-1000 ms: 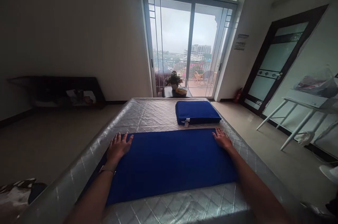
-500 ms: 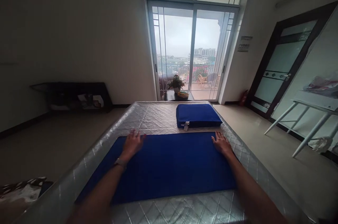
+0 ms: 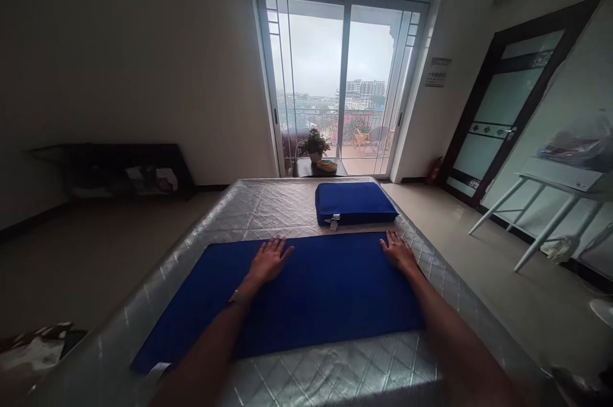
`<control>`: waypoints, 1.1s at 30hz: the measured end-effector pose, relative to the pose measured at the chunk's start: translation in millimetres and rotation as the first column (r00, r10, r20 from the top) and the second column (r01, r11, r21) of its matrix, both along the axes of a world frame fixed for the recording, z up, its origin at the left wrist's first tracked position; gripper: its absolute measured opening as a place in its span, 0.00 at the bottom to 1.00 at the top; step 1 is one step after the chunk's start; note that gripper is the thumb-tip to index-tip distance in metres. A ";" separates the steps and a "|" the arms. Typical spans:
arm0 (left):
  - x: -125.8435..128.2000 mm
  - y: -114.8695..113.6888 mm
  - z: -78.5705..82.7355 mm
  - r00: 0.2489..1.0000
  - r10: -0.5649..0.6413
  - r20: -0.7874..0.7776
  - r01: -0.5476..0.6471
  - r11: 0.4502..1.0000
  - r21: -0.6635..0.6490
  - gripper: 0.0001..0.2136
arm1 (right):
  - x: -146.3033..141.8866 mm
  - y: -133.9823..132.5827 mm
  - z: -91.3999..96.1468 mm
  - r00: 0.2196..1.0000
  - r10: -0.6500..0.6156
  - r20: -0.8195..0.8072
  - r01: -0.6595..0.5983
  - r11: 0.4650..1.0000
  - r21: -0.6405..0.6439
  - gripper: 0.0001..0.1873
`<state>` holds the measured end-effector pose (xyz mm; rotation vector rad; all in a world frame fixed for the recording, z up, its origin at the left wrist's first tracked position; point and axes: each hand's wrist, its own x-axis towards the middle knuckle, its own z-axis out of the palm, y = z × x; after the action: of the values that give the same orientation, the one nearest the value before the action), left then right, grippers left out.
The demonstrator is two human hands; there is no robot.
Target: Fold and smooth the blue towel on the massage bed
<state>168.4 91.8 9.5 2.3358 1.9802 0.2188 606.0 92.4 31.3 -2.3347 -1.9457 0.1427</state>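
Observation:
A flat blue fabric panel (image 3: pixel 316 292) lies spread across a silvery quilted mattress (image 3: pixel 268 206). My left hand (image 3: pixel 269 260) rests palm down near the panel's far edge, left of its middle, fingers stretched out. At the far right corner of the panel, my right hand (image 3: pixel 398 250) also lies flat with its fingers apart. Neither hand grips anything. Just beyond the panel sits a folded blue fabric stack (image 3: pixel 357 202) with a white tag (image 3: pixel 334 220) on its near side. A pale label (image 3: pixel 159 369) shows at the panel's near left corner.
A small dark table with a potted plant (image 3: pixel 314 145) stands past the mattress, before a sliding glass door (image 3: pixel 311 75). On the right a white stool (image 3: pixel 550 190) carries a box and plastic bag. A dark low stand (image 3: pixel 124 170) is along the left wall.
My left hand has slid to the right along the far edge of the blue panel. My right hand stays at the far right corner. The view has shifted slightly.

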 end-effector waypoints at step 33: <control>-156.8 -14.0 6.1 0.921 0.390 0.010 -0.390 0.920 0.040 0.34 | -221.2 -16.1 9.9 0.896 0.436 -0.086 -0.437 0.899 0.010 0.38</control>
<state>11.6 77.9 15.6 1.9326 2.4455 0.2849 384.8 76.3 41.1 -1.8179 -2.3927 0.2804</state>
